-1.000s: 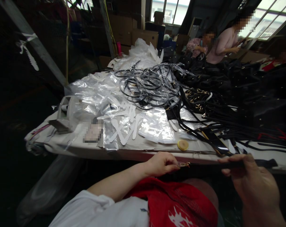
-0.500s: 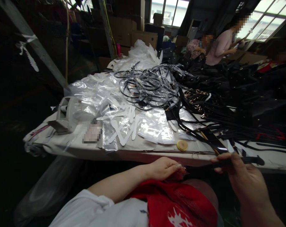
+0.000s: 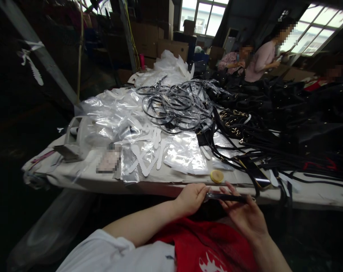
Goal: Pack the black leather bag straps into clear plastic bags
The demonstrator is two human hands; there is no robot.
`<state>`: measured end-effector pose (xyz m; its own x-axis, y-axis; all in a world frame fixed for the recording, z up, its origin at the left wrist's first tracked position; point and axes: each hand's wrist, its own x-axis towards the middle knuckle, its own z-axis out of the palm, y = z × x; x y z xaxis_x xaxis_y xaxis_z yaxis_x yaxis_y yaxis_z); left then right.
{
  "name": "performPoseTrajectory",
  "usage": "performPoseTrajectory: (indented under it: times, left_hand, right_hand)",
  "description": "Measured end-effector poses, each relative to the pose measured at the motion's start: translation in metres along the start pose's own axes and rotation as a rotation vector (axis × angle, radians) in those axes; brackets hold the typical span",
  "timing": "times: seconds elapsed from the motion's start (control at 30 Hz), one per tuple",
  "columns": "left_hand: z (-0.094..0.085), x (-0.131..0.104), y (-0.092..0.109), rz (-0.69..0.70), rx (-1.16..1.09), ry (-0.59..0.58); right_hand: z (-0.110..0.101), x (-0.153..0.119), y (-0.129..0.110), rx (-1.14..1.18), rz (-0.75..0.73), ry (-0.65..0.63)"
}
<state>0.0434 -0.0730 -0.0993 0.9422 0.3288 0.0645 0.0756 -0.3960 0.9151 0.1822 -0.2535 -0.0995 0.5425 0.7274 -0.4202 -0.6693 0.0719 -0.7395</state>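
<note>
Between my hands, just off the table's front edge, a black strap (image 3: 230,197) is stretched roughly level. My left hand (image 3: 192,197) is closed on its left end, where something clear and shiny shows. The right end lies between thumb and fingers of my right hand (image 3: 245,211), whose other fingers are spread behind the strap. A yellow round tape roll (image 3: 217,176) lies on the table just above my hands. Farther right are a phone-like dark slab (image 3: 256,174) and black straps with gold clasps (image 3: 235,121).
The table (image 3: 89,183) carries clear plastic bags (image 3: 185,153), white serrated strips (image 3: 145,166), coiled wrapped straps (image 3: 177,104) and a tape dispenser (image 3: 75,139). Black bags (image 3: 296,105) are heaped at the right. People (image 3: 260,62) work at the back right.
My right hand has moved left, closer to my left hand, and its fingers have spread. My left hand has risen slightly. The strap now spans a shorter gap, level between them.
</note>
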Motion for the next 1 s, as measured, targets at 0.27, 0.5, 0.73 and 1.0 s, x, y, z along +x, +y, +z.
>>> performPoseTrajectory:
  times: [0.27,0.5,0.73,1.0]
  left_hand:
    - [-0.009,-0.005,0.009,0.010,-0.204,-0.407]
    - [0.001,-0.005,0.007,-0.114,-0.389,-0.428]
    - [0.005,-0.007,0.004,-0.144,-0.529,-0.395]
    - [0.007,-0.001,0.006,-0.227,-0.365,-0.489]
  right_hand:
    - [0.009,0.000,-0.051,-0.271,-0.301,0.231]
    - [0.032,-0.005,-0.044,-0.553,-0.293,0.050]
    - [0.043,-0.006,-0.030,-0.495,-0.136,-0.223]
    - [0.040,0.005,-0.039,-0.604,-0.219,-0.108]
